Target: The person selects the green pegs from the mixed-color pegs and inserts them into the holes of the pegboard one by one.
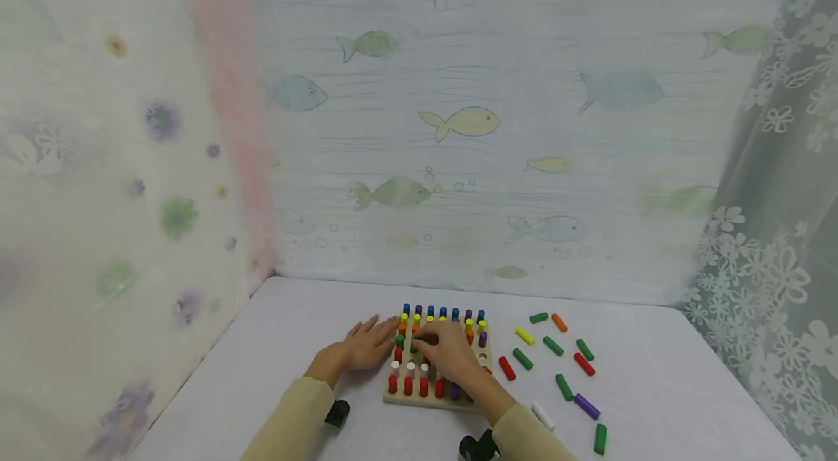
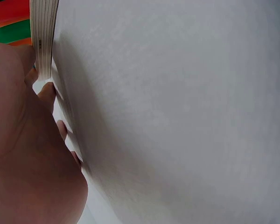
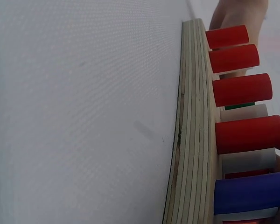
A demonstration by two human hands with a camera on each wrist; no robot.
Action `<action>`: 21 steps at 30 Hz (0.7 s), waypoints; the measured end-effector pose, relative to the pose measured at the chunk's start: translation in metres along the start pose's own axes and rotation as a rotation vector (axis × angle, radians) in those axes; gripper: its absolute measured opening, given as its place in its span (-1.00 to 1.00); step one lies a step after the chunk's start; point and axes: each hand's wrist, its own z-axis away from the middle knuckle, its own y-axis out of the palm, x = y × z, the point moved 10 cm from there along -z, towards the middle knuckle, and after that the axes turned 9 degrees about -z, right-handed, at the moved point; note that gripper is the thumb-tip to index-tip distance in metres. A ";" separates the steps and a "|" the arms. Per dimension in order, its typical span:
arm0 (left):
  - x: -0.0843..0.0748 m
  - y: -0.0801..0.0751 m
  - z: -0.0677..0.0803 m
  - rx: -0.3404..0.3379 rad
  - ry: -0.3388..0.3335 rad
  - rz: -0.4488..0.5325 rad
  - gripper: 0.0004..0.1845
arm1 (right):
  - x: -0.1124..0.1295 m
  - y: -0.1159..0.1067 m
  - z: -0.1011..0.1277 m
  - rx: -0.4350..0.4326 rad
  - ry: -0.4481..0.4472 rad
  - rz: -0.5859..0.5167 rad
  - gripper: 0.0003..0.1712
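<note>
A wooden pegboard lies on the table, filled with rows of coloured pegs: blue at the back, then yellow and orange, with white and red at the front. My right hand reaches over the board and pinches a green peg near its left side, upright at the row of another green peg. Beside the board's left edge rests my left hand, fingers extended and its thumb side at the wood. The right wrist view shows the layered board edge with red pegs and a purple peg.
Loose pegs lie scattered to the right of the board: several green pegs, a purple peg, a yellow peg, an orange peg, red pegs and a white peg. A white cloth covers the table.
</note>
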 end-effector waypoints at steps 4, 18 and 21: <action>0.000 0.000 -0.001 -0.002 0.004 -0.006 -0.40 | 0.000 0.000 0.000 0.003 0.005 0.002 -0.81; 0.002 0.001 -0.001 0.008 -0.013 0.013 -0.39 | 0.005 -0.001 0.001 0.022 -0.008 0.059 -0.85; 0.001 0.000 -0.001 0.006 -0.012 0.016 -0.38 | 0.005 -0.005 0.002 0.018 0.016 0.103 -0.83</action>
